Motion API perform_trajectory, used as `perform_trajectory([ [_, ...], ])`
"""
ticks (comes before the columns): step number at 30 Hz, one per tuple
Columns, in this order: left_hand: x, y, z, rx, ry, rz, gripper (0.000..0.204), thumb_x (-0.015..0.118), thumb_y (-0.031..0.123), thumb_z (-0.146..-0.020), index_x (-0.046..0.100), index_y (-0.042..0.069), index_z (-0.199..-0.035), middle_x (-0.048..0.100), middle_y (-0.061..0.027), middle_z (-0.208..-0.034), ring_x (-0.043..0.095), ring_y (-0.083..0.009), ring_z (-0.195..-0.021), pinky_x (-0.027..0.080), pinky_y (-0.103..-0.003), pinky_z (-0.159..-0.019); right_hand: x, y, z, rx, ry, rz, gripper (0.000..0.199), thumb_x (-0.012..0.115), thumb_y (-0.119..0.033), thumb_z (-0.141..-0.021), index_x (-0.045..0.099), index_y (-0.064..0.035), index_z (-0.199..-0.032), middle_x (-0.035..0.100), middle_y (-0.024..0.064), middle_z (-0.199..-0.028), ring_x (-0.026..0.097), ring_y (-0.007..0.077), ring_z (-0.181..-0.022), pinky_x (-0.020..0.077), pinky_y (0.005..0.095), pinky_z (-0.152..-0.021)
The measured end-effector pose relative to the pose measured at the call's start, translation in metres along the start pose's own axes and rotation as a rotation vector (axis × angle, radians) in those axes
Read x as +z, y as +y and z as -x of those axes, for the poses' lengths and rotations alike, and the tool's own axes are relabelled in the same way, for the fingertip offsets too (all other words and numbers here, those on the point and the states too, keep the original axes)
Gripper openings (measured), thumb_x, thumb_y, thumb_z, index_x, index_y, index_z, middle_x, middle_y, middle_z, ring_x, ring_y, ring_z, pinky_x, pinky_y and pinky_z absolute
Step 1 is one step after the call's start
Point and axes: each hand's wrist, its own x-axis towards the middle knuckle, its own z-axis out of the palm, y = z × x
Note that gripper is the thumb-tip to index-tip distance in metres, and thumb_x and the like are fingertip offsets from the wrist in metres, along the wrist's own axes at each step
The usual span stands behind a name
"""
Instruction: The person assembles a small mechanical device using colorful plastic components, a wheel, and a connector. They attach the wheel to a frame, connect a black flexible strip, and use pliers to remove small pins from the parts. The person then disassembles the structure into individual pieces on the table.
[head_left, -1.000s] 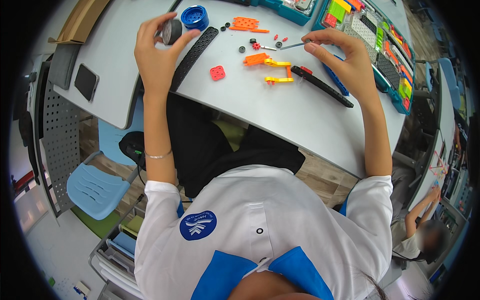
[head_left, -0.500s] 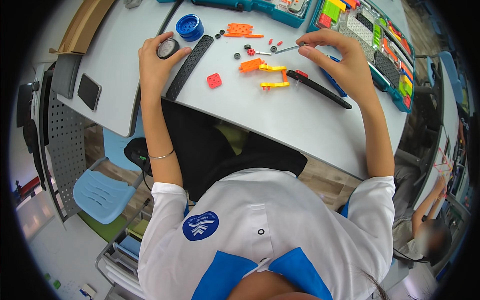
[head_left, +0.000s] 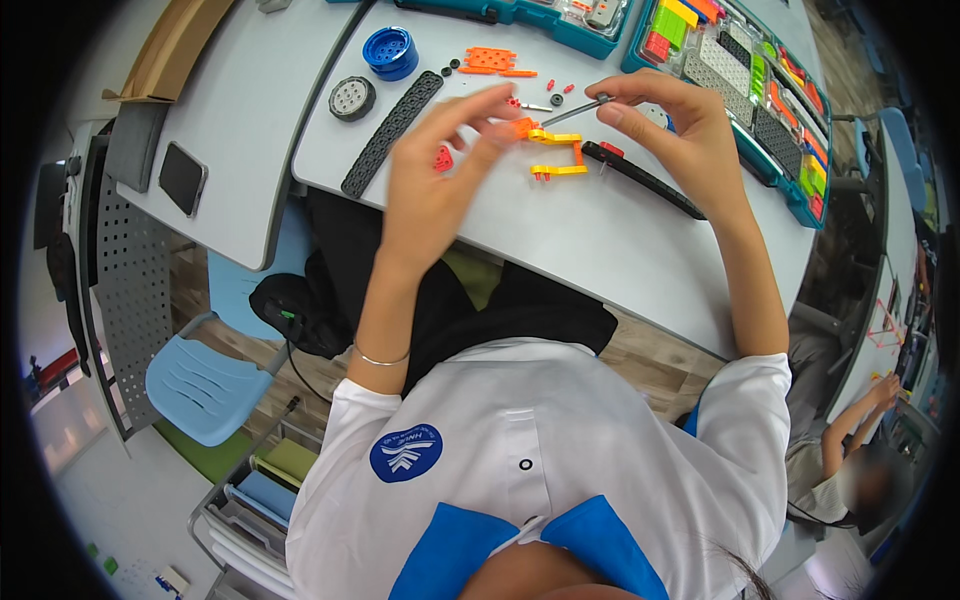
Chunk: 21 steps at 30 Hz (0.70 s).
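On the grey table point(head_left: 600, 240), my left hand point(head_left: 435, 180) reaches with loose, blurred fingers toward the orange and yellow assembly point(head_left: 548, 150), holding nothing I can make out. Just right, my right hand point(head_left: 675, 135) pinches a thin metal rod point(head_left: 575, 110) above it.

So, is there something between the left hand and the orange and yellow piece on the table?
Nothing visible. The left hand reaches over the table, its fingertips right at the orange and yellow piece. The right hand holds a thin metal rod just above it.
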Motion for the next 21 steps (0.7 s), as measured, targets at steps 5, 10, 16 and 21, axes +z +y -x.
perform_trajectory([
  [5, 0.027, 0.010, 0.001, -0.214, -0.233, 0.255, 0.028, 0.054, 0.026, -0.102, 0.068, 0.002, -0.103, 0.061, -0.0012, -0.081, 0.050, -0.0068, -0.075, 0.038, -0.022, -0.065, 0.006, -0.004, 0.003, -0.007, -0.055, -0.016, 0.020, 0.074, -0.018, -0.086, 0.077, -0.0059, -0.101, 0.074, 0.0061, -0.097, 0.067, 0.0146, -0.092, 0.0491, 0.0307, -0.089],
  [10, 0.021, 0.008, 0.001, -0.203, -0.324, 0.143, 0.034, 0.047, 0.027, -0.106, 0.059, 0.003, -0.085, 0.046, 0.0044, -0.068, 0.032, -0.0030, -0.061, 0.027, -0.021, -0.057, 0.009, -0.007, 0.004, -0.073, -0.083, 0.032, 0.020, 0.075, -0.015, -0.084, 0.077, -0.0053, -0.101, 0.074, 0.0075, -0.095, 0.067, 0.0176, -0.092, 0.0499, 0.0319, -0.088],
  [16, 0.012, 0.011, 0.007, -0.309, -0.380, 0.343, 0.038, 0.045, 0.030, -0.106, 0.057, 0.005, -0.081, 0.036, 0.0079, -0.055, 0.026, -0.0016, -0.052, 0.022, -0.021, -0.051, 0.011, -0.023, 0.006, -0.070, -0.107, 0.016, 0.020, 0.076, -0.014, -0.083, 0.076, -0.0049, -0.100, 0.074, 0.0079, -0.093, 0.067, 0.0191, -0.090, 0.0493, 0.0308, -0.089],
  [21, 0.012, 0.018, 0.007, -0.316, -0.374, 0.389, 0.040, 0.045, 0.033, -0.107, 0.057, 0.005, -0.080, 0.036, 0.0072, -0.054, 0.027, -0.0016, -0.052, 0.022, -0.021, -0.050, 0.007, -0.019, 0.007, -0.037, -0.064, -0.040, 0.017, 0.076, -0.014, -0.084, 0.075, -0.0034, -0.098, 0.073, 0.0071, -0.092, 0.066, 0.0176, -0.088, 0.0486, 0.0298, -0.089],
])
